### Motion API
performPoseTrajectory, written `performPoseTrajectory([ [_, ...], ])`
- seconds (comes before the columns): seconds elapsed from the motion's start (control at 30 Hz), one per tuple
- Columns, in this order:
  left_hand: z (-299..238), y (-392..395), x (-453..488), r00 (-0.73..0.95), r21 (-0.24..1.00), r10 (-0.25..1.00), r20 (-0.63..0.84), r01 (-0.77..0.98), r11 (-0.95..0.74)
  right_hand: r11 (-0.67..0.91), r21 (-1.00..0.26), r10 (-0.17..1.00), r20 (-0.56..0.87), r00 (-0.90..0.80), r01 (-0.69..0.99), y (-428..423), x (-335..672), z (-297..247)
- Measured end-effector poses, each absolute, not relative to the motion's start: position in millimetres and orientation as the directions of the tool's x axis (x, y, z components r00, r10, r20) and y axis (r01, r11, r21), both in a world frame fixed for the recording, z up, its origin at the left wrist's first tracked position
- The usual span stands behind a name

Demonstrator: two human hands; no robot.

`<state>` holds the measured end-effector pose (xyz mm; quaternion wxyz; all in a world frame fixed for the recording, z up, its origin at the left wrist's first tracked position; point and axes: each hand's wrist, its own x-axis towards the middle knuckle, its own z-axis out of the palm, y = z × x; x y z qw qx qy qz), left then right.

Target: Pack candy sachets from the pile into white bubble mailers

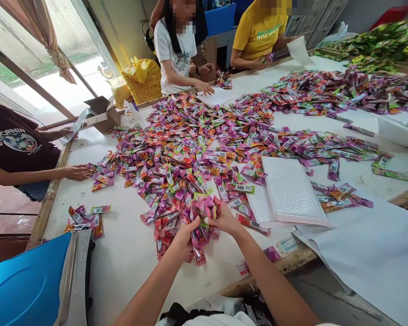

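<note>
Both my hands are closed around a bunch of small snack packets in pink, purple and green wrappers, at the near edge of a large heap. My left hand grips the bunch from the left, thumb on top. From the right, my right hand holds the same bunch, its fingers partly hidden by the wrappers. Red and purple packets lie on the table just under and around my hands. The big packet heap spreads away behind them. Right of my right hand lie white bubble mailers, stacked unevenly.
A blue-topped device stands at the near left beside a small packet pile. At left a person's hand touches packets; two more people work across the table. An open cardboard box sits far left, green packets far right.
</note>
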<state>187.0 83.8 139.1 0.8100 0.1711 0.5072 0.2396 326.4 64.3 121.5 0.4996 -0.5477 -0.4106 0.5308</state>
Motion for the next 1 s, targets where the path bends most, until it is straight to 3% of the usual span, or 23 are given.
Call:
performPoseTrajectory([
  [0.07, 138.1, 86.3, 180.0, 0.380, 0.489, 0.501, -0.778, -0.135, 0.862, -0.179, -0.982, 0.983, -0.182, 0.033, -0.066, 62.5, 332.2, 120.6],
  [0.13, 139.9, 94.3, 176.6, 0.341, 0.493, 0.485, -0.805, -0.071, 0.867, -0.202, -0.965, 0.972, -0.219, 0.085, -0.168, 65.1, 343.6, 118.2],
  [0.2, 143.5, 107.5, 179.8, 0.263, 0.555, 0.561, -0.785, -0.105, 0.825, -0.199, -0.933, 0.925, -0.280, 0.256, -0.300, 74.9, 358.0, 114.2],
  [0.27, 145.4, 125.1, 191.2, 0.156, 0.679, 0.699, -0.698, -0.168, 0.715, -0.192, -0.929, 0.847, -0.319, 0.425, -0.315, 92.4, 370.8, 109.8],
  [0.37, 138.2, 154.7, 221.0, 0.028, 0.816, 0.829, -0.558, -0.160, 0.555, -0.305, -0.951, 0.807, -0.283, 0.518, -0.044, 125.9, 376.4, 104.9],
  [0.43, 126.1, 171.7, 242.4, -0.060, 0.854, 0.855, -0.516, -0.111, 0.508, -0.407, -0.893, 0.814, -0.260, 0.520, 0.190, 145.0, 369.1, 101.2],
  [0.53, 105.3, 186.0, 262.5, -0.176, 0.888, 0.871, -0.458, -0.054, 0.456, -0.475, -0.819, 0.799, -0.247, 0.548, 0.322, 158.5, 352.9, 91.3],
  [0.63, 92.7, 184.4, 262.9, -0.153, 0.917, 0.904, -0.399, -0.063, 0.394, -0.412, -0.889, 0.784, -0.234, 0.575, 0.200, 153.5, 345.4, 80.1],
  [0.77, 96.1, 167.3, 247.2, -0.036, 0.971, 0.971, -0.238, -0.007, 0.238, -0.203, -0.960, 0.784, -0.278, 0.555, -0.194, 131.9, 347.7, 78.8],
  [0.87, 107.6, 153.7, 235.3, 0.005, 0.986, 0.992, -0.127, 0.106, 0.125, -0.188, -0.853, 0.770, -0.436, 0.467, -0.487, 114.1, 347.8, 87.0],
  [1.0, 123.2, 143.8, 220.2, 0.021, 0.989, 0.994, -0.104, 0.108, 0.101, -0.255, -0.717, 0.732, -0.582, 0.355, -0.649, 93.5, 348.2, 95.1],
])
